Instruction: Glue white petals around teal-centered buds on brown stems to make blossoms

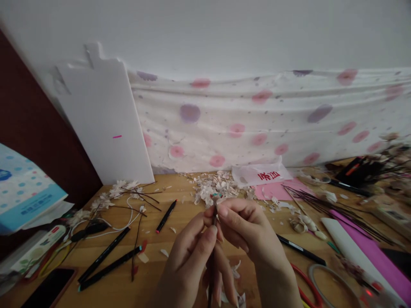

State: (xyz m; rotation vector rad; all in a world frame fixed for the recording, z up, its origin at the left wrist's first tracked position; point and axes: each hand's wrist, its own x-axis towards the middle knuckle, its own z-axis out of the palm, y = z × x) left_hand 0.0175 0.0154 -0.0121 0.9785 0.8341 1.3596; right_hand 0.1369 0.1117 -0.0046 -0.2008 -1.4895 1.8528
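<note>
At the front middle of the table, my left hand (194,252) pinches a thin dark brown stem (210,278) between thumb and fingers. The stem stands nearly upright and runs down below the hand. My right hand (248,226) is closed at its upper end, thumb and forefinger pressed together there. Whatever small piece sits at the tip is mostly hidden by the fingers. Just beyond the hands lies a heap of pale petals (221,185). More loose petals (236,269) show beneath the hands.
To the left lie finished-looking white flowers (123,188), black markers (111,268), a white cable (130,218) and a phone (48,291). Rightward are dark stems (308,201), a pink sheet (269,192), a tape ring (330,273) and a black pen (302,250). Behind stands a white foam board (105,115).
</note>
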